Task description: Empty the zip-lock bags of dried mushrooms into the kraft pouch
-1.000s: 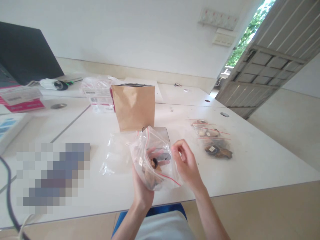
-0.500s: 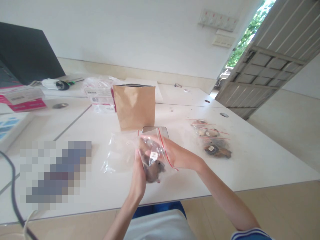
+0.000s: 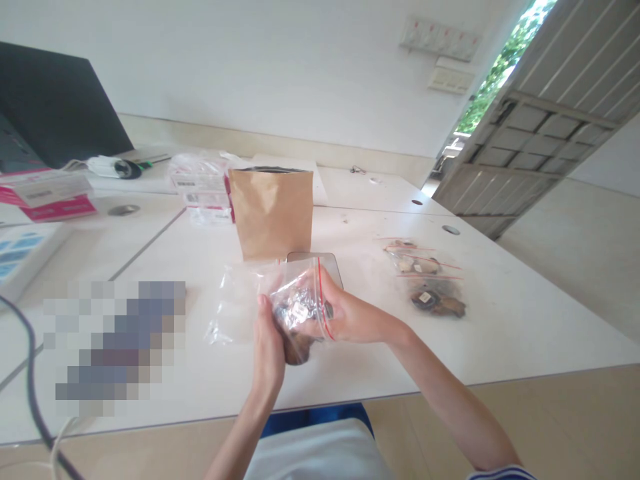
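In front of me, near the table's front edge, a clear zip bag (image 3: 293, 287) with a red seal line is held between both hands. Inside it is a brown, lumpy item (image 3: 299, 350) with a small white label; its exact kind is unclear. My left hand (image 3: 270, 340) is closed against the bag's left side from outside. The fingers of my right hand (image 3: 340, 310) reach past the red line into the bag and curl around the item, seen through shiny plastic. More clear plastic bags (image 3: 233, 293) lie flat to the left, partly under the held one.
Behind the bag stand an upright brown paper pouch (image 3: 273, 213) and a flat metal-rimmed object (image 3: 333, 267). Several filled zip bags (image 3: 435, 297) lie to the right. Pink-and-white boxes (image 3: 207, 193), a monitor (image 3: 55, 107) and a cable (image 3: 33, 373) are on the left.
The bag and the item in it have turned between my hands. My left hand has shifted slightly left, and my right hand's fingers have changed position inside the bag.
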`<state>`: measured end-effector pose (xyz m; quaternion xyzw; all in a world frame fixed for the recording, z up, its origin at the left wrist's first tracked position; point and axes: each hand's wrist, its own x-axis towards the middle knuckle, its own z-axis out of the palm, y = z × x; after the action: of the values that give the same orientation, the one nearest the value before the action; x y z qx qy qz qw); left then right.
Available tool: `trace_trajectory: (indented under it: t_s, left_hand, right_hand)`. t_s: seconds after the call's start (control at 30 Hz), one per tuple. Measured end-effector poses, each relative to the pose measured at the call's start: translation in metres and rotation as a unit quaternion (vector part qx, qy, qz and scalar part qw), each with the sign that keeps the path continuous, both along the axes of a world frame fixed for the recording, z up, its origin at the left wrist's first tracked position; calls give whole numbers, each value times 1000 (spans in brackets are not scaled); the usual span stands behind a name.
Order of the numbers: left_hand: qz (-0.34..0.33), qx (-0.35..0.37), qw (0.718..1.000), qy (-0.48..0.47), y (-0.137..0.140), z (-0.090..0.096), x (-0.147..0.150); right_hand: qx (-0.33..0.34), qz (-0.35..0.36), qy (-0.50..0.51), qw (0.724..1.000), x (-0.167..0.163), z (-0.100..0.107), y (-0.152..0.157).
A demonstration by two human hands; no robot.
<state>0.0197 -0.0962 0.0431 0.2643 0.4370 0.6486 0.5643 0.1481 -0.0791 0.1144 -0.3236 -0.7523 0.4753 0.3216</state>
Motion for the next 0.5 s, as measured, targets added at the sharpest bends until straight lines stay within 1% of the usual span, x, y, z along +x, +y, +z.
trace_trajectory:
  t_s: [0.13, 0.27, 0.33, 0.4, 0.5]
  left_hand:
    - [11, 4, 996, 93, -1, 5, -1]
    - [31, -3, 985, 172, -1, 9, -7]
    - [35, 2, 982, 187, 0, 11, -9]
    - [43, 11, 982, 183, 1, 12, -9]
    - [41, 18, 986, 163, 2, 13, -6]
  right_hand:
    - [-65, -1, 39, 997, -4, -1, 1]
    - [-132, -32, 69, 988, -5, -5, 4]
    - [-156, -41, 92, 983, -5, -8, 6]
    - [-162, -37, 95, 982, -4, -11, 8]
    - [-150, -4, 35, 988, -4, -14, 10]
